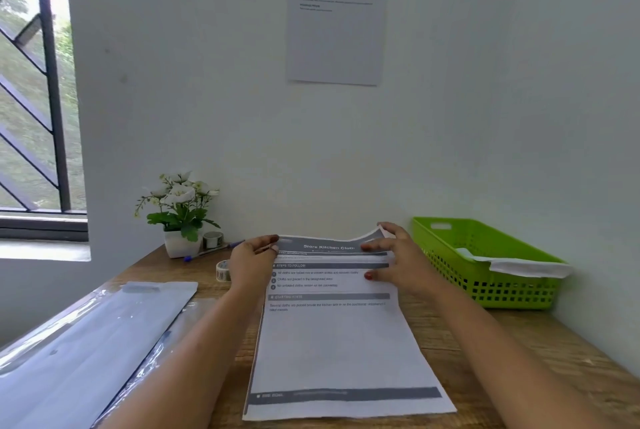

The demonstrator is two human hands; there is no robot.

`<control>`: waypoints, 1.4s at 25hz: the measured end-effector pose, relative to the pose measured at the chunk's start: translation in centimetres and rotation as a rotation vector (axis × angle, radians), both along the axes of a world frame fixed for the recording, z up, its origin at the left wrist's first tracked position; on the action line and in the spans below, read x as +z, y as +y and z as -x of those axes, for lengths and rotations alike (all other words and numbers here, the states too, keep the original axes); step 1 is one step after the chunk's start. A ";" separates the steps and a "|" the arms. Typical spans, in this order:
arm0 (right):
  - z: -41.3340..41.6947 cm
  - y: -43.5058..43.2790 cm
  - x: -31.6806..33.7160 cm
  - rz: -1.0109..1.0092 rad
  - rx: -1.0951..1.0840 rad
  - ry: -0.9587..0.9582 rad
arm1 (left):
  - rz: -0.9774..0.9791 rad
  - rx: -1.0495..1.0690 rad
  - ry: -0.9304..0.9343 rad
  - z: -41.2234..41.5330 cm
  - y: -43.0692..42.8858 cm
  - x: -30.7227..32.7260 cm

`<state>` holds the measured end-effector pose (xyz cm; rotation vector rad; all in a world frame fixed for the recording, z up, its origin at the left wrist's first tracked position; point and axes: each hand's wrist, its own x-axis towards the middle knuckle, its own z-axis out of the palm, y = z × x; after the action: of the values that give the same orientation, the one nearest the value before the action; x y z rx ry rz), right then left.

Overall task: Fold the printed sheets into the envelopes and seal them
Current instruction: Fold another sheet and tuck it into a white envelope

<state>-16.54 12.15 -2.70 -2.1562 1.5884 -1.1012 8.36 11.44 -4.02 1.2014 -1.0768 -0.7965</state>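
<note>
Our left hand (pixel 252 262) pinched the sheet's (pixel 339 342) far left corner, and our right hand (pixel 398 257) gripped its lifted far right corner. The sheet lay mid-desk (pixel 519 342), with envelopes (pixel 86 342) at the left edge and a basket (pixel 485 266) at the right.

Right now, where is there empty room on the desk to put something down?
Bare desk lies right of the sheet, in front of the basket. The back left corner is crowded with plant, tape and pen, and envelopes cover the left.
</note>
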 end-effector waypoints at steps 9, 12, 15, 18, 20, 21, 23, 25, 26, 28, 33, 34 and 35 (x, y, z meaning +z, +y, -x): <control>-0.1 -0.4 -0.4 0.162 -0.074 0.128 | 0.231 -0.193 -0.938 1.0 -0.5 -0.8; -1.0 0.1 -1.0 0.186 -0.138 0.455 | 0.266 -0.178 -1.003 1.5 -0.5 -1.1; -3.0 0.6 -1.3 0.277 -0.079 0.561 | 0.354 -0.165 -1.095 2.2 -0.2 -0.9; -3.8 0.7 -1.4 0.344 -0.057 0.579 | 0.416 -0.122 -1.238 2.5 0.0 -0.7; -3.3 0.7 -1.3 0.321 -0.081 0.584 | 0.409 -0.034 -1.335 2.2 -0.1 -0.6; -2.9 0.7 -1.2 0.295 -0.094 0.590 | 0.388 -0.006 -1.368 2.0 -0.2 -0.6; -2.3 0.7 -1.1 0.253 -0.115 0.594 | 0.355 0.027 -1.413 1.5 -0.5 -0.6; -1.9 0.6 -0.9 0.240 -0.121 0.586 | 0.331 0.059 -1.436 1.0 -0.5 -0.5; -1.8 0.6 -0.9 0.235 -0.117 0.584 | 0.320 0.082 -1.436 0.7 -0.5 -0.4; -1.9 0.7 -0.9 0.227 -0.095 0.584 | 0.306 0.123 -1.411 0.2 -0.5 -0.3; -1.9 0.8 -1.0 0.260 -0.084 0.601 | 0.292 0.203 -1.272 -1.0 -0.6 -0.2; -2.1 0.9 -1.0 0.265 -0.074 0.612 | 0.312 0.181 -1.268 -0.9 -0.5 -0.2; -2.3 1.0 -1.0 0.272 -0.053 0.619 | 0.335 0.130 -1.286 -0.6 -0.5 -0.2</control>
<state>-14.27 13.10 -3.67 -2.8510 1.8197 -0.7264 8.95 10.92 -4.20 1.4488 -2.0096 0.3956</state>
